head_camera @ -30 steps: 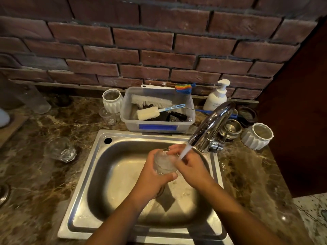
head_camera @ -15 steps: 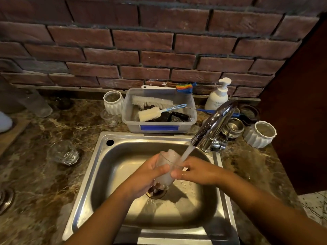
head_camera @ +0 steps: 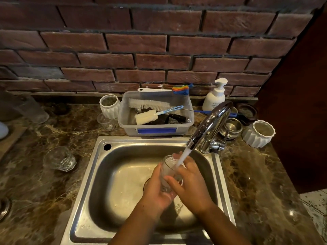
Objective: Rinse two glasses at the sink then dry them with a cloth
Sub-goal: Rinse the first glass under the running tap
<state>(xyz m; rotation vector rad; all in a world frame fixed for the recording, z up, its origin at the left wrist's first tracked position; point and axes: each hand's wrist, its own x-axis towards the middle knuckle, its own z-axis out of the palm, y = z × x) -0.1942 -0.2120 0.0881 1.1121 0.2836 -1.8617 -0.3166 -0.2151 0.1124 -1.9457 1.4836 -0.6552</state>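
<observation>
A dark brown marbled countertop (head_camera: 35,191) is seen in the head view, backed by a red-brick wall (head_camera: 141,50) and bounded on the right by a dark wooden panel (head_camera: 300,85). A stainless-steel sink (head_camera: 85,191) is set into the counter. A chrome faucet (head_camera: 210,121) arches over the sink's right rear corner, and a stream of water (head_camera: 183,157) is being poured from it.

Over the basin, a clear glass (head_camera: 168,172) is held tilted under the stream by both hands. Its lower part is gripped by the left hand (head_camera: 155,188), fingers curled round it from the left. The right hand (head_camera: 191,186) is wrapped round it from the other side — thumb laid across the front, fingers reaching behind the rim. The water is received at the mouth of the glass.

A second glass (head_camera: 60,159) is stood on the counter left of the sink, well apart from the hands.

Behind the sink a translucent plastic tub (head_camera: 155,129) is placed — a white bristle brush (head_camera: 148,104) and a sponge brush (head_camera: 146,117) are lain in it, among dark items that cannot be made out. A white ribbed cup (head_camera: 109,106) is set just beside the tub's left wall, a small glass (head_camera: 106,122) in front of it. A soap dispenser (head_camera: 214,97) is stood at the wall behind the faucet. What these cups hold cannot be told.
</observation>
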